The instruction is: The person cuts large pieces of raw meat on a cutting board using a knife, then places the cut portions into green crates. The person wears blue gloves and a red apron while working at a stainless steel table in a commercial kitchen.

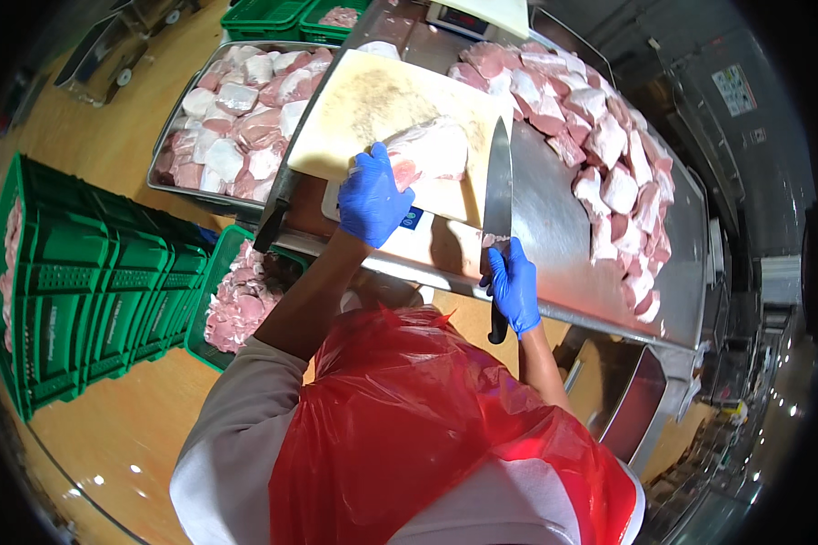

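A pale piece of raw meat (pixel 434 148) with a pink end lies on the worn cutting board (pixel 345 100). My left hand (pixel 373 198), in a blue glove, is closed over the meat's near left end, its fingers pressed against it. My right hand (pixel 515 289), also gloved in blue, is wrapped round the black handle of a large knife (pixel 498 182). The blade points away from me beside the board's right edge, apart from the meat. Under the near edge of the board a scale (pixel 412 218) partly shows.
A large pile of meat pieces (pixel 609 154) covers the right of the steel table (pixel 554 263). Left of the board stands a metal tub (pixel 157 163) full of meat. Green crates (pixel 91 272) stand stacked at left; another green crate (pixel 200 336) holds trimmings. A second knife handle (pixel 271 227) sits near the board.
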`<state>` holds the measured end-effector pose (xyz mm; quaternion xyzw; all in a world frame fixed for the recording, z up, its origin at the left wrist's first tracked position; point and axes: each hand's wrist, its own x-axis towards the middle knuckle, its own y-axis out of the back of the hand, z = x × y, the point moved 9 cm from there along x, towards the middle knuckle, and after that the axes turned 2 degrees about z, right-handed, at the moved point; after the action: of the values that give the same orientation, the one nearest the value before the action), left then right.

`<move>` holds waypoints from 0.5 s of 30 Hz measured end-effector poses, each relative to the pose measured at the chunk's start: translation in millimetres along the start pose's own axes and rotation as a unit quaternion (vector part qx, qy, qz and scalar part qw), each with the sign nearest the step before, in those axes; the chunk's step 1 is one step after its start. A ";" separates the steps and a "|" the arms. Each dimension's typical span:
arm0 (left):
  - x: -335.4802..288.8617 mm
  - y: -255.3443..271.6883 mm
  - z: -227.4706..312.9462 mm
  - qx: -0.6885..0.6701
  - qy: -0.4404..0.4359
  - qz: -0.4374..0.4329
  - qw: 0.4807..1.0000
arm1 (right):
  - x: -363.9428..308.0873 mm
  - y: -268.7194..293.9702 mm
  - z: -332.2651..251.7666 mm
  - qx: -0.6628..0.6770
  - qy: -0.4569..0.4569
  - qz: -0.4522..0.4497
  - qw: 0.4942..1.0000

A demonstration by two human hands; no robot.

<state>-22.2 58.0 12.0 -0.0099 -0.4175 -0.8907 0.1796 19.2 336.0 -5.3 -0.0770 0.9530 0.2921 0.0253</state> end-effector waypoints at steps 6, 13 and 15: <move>39.6 -31.2 44.0 0.254 -0.121 -0.027 0.959 | -7.3 9.9 11.7 0.052 -0.067 0.018 0.996; 209.6 -24.4 -9.8 0.013 -0.098 -0.097 0.990 | -14.6 71.2 53.4 0.066 -0.055 0.105 0.991; 260.7 -11.7 6.2 0.062 -0.123 -0.045 0.989 | -24.5 90.3 80.5 0.098 -0.089 0.143 0.981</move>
<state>-270.6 -11.7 51.1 -0.0896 -0.4909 -0.8623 0.0867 29.0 458.2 -19.8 0.0890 0.9722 0.2033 0.0751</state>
